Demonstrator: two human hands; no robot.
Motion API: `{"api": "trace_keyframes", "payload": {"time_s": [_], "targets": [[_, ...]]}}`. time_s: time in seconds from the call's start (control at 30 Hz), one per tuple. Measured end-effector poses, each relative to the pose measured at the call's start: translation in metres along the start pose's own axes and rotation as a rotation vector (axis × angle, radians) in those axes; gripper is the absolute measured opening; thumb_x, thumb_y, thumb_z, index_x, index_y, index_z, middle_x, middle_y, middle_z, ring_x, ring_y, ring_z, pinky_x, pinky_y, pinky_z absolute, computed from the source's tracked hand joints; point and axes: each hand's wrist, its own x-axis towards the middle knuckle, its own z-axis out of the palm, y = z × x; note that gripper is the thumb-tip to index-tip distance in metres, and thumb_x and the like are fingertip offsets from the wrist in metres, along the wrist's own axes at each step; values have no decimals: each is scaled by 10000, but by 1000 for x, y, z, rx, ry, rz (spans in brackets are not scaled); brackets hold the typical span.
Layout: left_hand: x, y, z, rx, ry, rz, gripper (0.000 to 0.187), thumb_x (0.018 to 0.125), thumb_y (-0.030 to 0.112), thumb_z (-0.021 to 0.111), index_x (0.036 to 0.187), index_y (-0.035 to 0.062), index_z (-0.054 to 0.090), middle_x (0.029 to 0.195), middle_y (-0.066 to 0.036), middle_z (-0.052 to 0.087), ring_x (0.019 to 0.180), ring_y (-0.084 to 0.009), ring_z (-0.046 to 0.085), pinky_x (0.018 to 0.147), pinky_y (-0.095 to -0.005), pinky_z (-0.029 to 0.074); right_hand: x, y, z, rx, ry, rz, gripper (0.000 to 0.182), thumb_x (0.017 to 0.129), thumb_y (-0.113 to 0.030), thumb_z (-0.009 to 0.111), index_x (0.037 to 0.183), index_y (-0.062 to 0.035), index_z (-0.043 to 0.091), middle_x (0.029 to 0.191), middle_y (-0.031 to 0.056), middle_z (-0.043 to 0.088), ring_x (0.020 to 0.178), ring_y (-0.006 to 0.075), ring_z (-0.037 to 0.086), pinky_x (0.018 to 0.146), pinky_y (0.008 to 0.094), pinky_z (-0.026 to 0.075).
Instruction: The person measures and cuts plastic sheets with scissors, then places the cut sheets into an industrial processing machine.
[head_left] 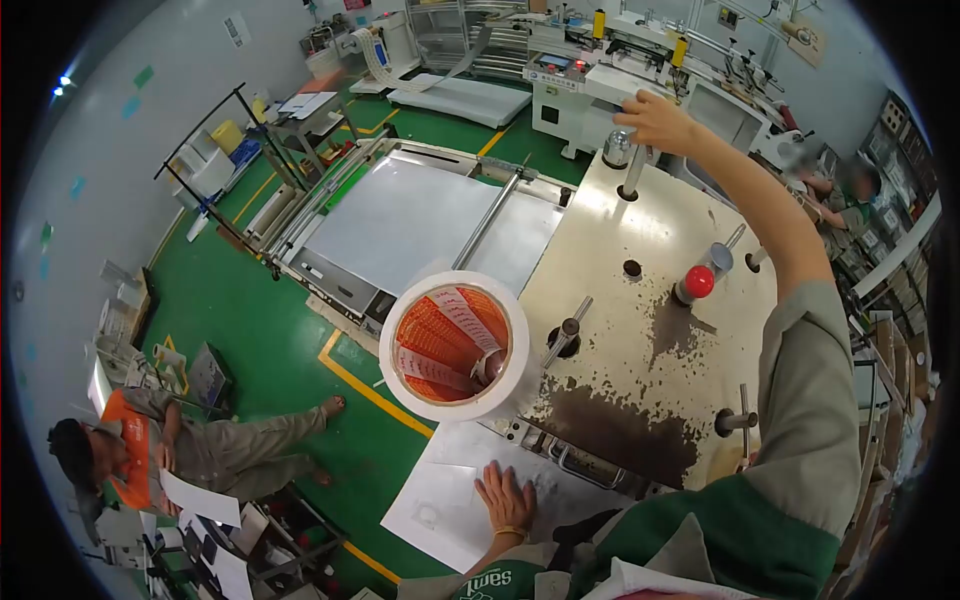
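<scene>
My left hand (pixel 507 500) lies flat, fingers spread, on white paper sheets (pixel 440 490) at the machine's near edge. A band circles that wrist. My right arm stretches over the worn cream machine top (pixel 600 240) to its far end. There my right hand (pixel 655 122) has curled fingers, above a metal post (pixel 633 178) and beside a clear, shiny jar-like cylinder (pixel 617 148). Whatever its fingers hold is too small or hidden to make out. Between me and the flat bed stands a thick white roll (pixel 521 345), its hollow lined with orange printed material.
A red-topped knob (pixel 698 282) and several posts rise from the machine top. The flat bed (pixel 390 215) has a crossbar (pixel 490 215). At left, a person in orange (pixel 135 450) holds paper; another person (pixel 850 195) is at right. Beyond stands a white machine (pixel 560 105).
</scene>
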Motion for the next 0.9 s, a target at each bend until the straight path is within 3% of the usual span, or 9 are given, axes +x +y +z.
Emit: {"api": "trace_keyframes", "payload": {"time_s": [0.1, 0.23, 0.27, 0.37, 0.5, 0.63, 0.7, 0.8, 0.9], "targets": [[-2, -1, 5, -3, 47, 15, 556, 792, 281, 595, 1238, 18, 391, 1385, -258, 293, 1312, -413, 234, 1072, -587, 94, -13, -7, 37, 477, 240, 855, 110, 769, -152, 597, 718, -99, 679, 998, 115, 594, 899, 263, 581, 742, 381, 473], [-2, 1, 2, -16, 47, 43, 583, 795, 305, 593, 1247, 10, 373, 1397, -258, 270, 1318, -417, 215, 1076, -584, 75, -1, -9, 21, 1106, -150, 775, 117, 706, -85, 575, 777, -58, 665, 910, 120, 627, 855, 285, 582, 730, 365, 467], [-3, 0, 4, -25, 61, 50, 589, 795, 309, 593, 1251, 9, 370, 1400, -258, 264, 1321, -417, 210, 1076, -583, 73, -2, -18, 10, 1326, 188, 414, 123, 678, -82, 586, 753, -107, 679, 915, 68, 636, 963, 261, 549, 835, 374, 413], [-2, 1, 2, -41, 62, 51, 601, 799, 319, 589, 1260, 9, 361, 1409, -257, 247, 1326, -417, 197, 1079, -580, 68, -4, -53, -30, 537, 43, 316, 253, 666, -14, 574, 818, -196, 665, 1026, 34, 620, 1157, 225, 443, 989, 426, 246], [-7, -5, 6, -32, 74, 83, 637, 809, 323, 589, 1284, -10, 325, 1413, -262, 234, 1330, -421, 183, 1083, -570, 72, -20, -156, -125, 1434, 473, 714, 372, 806, -85, 552, 1174, -104, 504, 1093, 116, 519, 965, 267, 546, 832, 370, 436], [-8, -3, 1, -163, 178, 71, 647, 831, 268, 578, 1322, -22, 272, 1416, -280, 199, 1317, -443, 170, 1084, -547, 77, -30, -258, -165, 2012, -129, 1432, 594, 790, -318, 650, 1195, 47, 413, 1166, 202, 470, 1009, 284, 533, 813, 397, 463], [5, 10, -11, -385, 398, 45, 710, 816, 240, 593, 1349, -30, 210, 1443, -268, 130, 1333, -417, 143, 1088, -526, 72, -24, -262, -187, 2741, -241, 1245, 449, 825, -268, 639, 1131, 9, 463, 983, 114, 517, 849, 216, 578, 621, 355, 465], [67, 82, -98, -585, 701, 107, 743, 809, 176, 592, 1367, -30, 147, 1456, -246, 90, 1351, -369, 118, 1090, -491, 93, 19, -287, -166, 2530, 10, 1495, 273, 826, -101, 578, 1055, 23, 495, 891, 131, 539, 706, 208, 589, 521, 305, 456], [128, 130, -170, -810, 716, 170, 629, 899, 169, 504, 1371, -18, 134, 1439, -216, 146, 1339, -325, 181, 1084, -431, 164, 11, -266, -121, 2622, -492, 788, 149, 760, -16, 564, 904, -47, 586, 805, 86, 603, 618, 198, 595, 487, 317, 444]]}}
